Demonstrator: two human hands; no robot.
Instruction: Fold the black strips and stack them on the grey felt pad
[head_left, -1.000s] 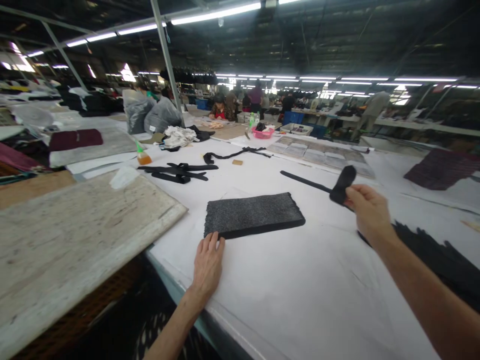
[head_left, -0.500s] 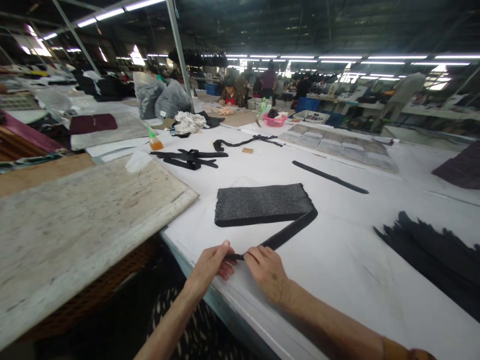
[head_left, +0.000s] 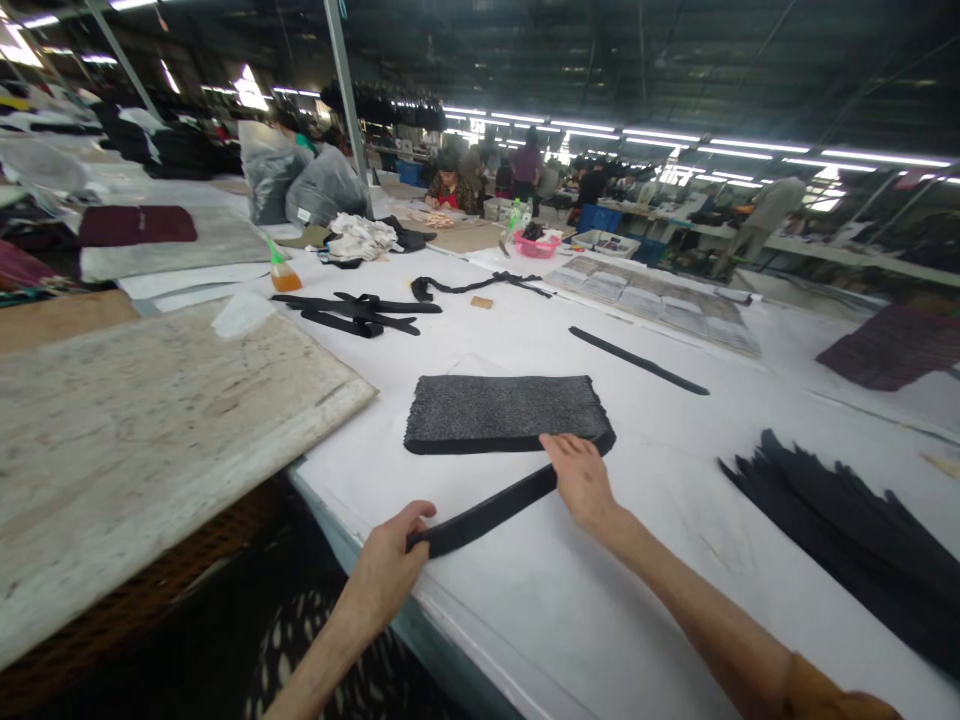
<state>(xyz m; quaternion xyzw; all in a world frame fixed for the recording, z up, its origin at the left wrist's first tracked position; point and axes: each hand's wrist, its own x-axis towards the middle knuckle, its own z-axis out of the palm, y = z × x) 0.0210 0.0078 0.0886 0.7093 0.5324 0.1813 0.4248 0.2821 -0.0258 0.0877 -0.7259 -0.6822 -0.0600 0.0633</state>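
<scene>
A dark grey speckled knit panel (head_left: 510,405) lies flat on the white table, with a black band along its near edge. From its right corner a black fabric strip (head_left: 487,510) runs back toward me on a slant. My left hand (head_left: 394,555) pinches the strip's free end near the table edge. Over the strip's upper part, close to the panel's right corner, my right hand (head_left: 581,480) rests with its fingers stretched out. The fingertips touch the panel's black edge. My right palm hides part of the strip.
A loose black strip (head_left: 637,360) lies beyond the panel. At right is a fanned pile of black pieces (head_left: 840,540). Tangled black strips (head_left: 360,312) and an orange-filled bottle (head_left: 285,273) sit at back left. A stained board (head_left: 150,430) fills the left. People work in the distance.
My right hand has moved up along the strip to the panel's corner, away from my left hand. My left hand has drawn the strip's end slightly left and toward me. The view has shifted.
</scene>
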